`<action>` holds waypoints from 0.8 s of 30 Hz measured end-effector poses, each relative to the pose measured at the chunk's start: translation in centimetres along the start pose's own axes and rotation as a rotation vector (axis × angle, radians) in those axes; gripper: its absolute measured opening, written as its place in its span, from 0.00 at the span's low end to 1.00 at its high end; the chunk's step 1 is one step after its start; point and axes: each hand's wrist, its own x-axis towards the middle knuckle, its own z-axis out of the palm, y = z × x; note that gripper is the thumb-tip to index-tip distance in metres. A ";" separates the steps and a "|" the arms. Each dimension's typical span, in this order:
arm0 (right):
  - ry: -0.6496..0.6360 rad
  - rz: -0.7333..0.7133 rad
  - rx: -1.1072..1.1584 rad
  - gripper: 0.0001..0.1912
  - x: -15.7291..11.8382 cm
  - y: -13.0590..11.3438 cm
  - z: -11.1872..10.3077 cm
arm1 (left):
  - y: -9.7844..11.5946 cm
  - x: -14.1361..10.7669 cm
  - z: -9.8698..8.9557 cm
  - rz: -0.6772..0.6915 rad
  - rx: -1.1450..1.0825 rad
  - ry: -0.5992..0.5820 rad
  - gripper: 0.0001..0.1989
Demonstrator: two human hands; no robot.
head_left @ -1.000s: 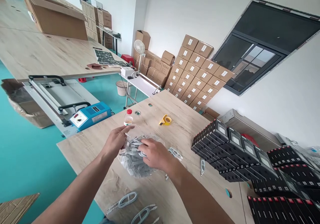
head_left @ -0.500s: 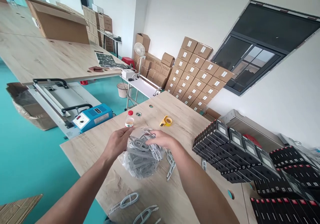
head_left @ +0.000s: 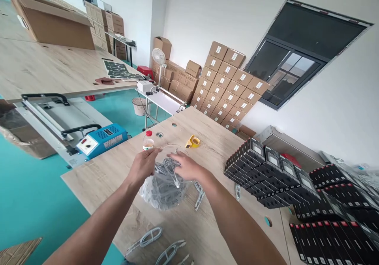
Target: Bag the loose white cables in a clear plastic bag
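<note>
Cables (head_left: 167, 168) are grasped by the half-curled right hand (head_left: 187, 167) while the left hand (head_left: 143, 164) pinches the clear bag (head_left: 160, 198).

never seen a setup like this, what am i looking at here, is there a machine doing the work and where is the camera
No machine is doing this work: those are a person's own two bare hands. Every picture comes from one camera worn on the person's head, looking forward and down, so the forearms reach in from the bottom.

The left hand pinches the edge of a clear plastic bag filled with gray cables. The right hand is at the bag's mouth, fingers among the cables; whether it grips one is hard to tell.

On the wooden table you also see coiled loose cables, a yellow tape dispenser, a red-capped bottle and, to the right, stacked black boxes.
</note>
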 end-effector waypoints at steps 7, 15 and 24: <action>0.060 0.006 -0.061 0.34 -4.4 2.0 -2.8 | -0.6 0.8 -1.5 -0.020 -0.115 0.035 0.33; 0.200 -0.179 -0.722 0.16 -6.1 4.1 -4.5 | 2.6 -1.1 -1.6 0.084 0.067 0.039 0.29; 0.776 -0.419 -0.121 0.07 -10.6 2.7 -2.9 | 1.1 -3.7 -7.5 -0.042 0.301 0.031 0.20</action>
